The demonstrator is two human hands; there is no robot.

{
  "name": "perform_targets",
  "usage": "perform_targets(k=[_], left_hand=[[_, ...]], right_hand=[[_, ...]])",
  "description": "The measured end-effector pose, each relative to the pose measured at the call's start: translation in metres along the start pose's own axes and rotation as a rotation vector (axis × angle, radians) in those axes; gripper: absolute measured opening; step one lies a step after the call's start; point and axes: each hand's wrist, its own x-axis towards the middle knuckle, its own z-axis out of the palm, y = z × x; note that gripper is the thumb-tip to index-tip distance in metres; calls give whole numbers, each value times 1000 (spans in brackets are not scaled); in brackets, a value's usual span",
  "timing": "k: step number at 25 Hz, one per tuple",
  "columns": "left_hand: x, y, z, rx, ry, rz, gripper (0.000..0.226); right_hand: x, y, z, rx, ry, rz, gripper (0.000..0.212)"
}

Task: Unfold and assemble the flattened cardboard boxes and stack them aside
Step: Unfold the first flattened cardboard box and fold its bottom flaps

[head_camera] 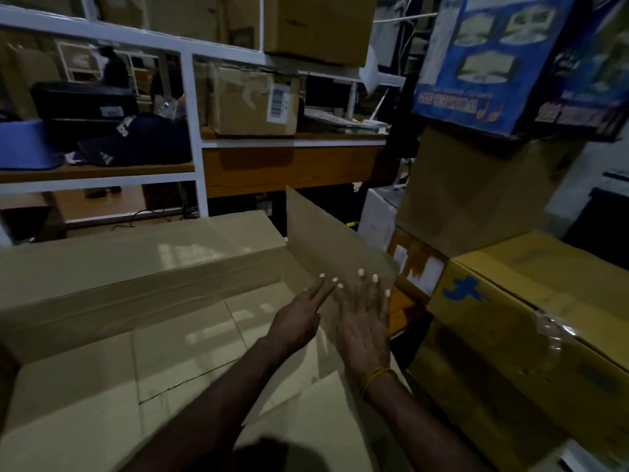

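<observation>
Both hands flat, fingers straight: left hand [296, 321] and right hand [364, 321] press the box [102, 386] flap [326, 240], gripping nothing.

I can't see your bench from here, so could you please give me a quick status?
Both hands, left and right, open, fingers straight against raised flap. Box partly unfolded. Stacked cartons close on right.

Raised flap [326, 243] blocks right; stacked boxes [510, 301] beyond; box interior [190, 338] open leftward.
</observation>
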Motion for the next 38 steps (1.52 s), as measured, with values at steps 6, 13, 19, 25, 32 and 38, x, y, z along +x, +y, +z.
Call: perform_targets(k=[6, 13, 19, 25, 32, 38], left_hand=[[42, 29, 33, 135, -190, 62, 77], [53, 22, 67, 219, -292, 21, 62], [50, 33, 79, 199, -181, -113, 36], [58, 37, 81, 259, -172, -169, 31], [38, 32, 78, 132, -231, -171, 56], [-45, 28, 42, 162, -110, -323, 50]], right_hand=[[2, 45, 26, 90, -211, 98, 66], [3, 60, 40, 151, -315, 119, 38], [10, 59, 42, 234, -296, 73, 25], [15, 70, 49, 350, -315, 53, 24], [-7, 53, 76, 493, -91, 135, 49], [-52, 1, 63, 547, -124, 47, 54]])
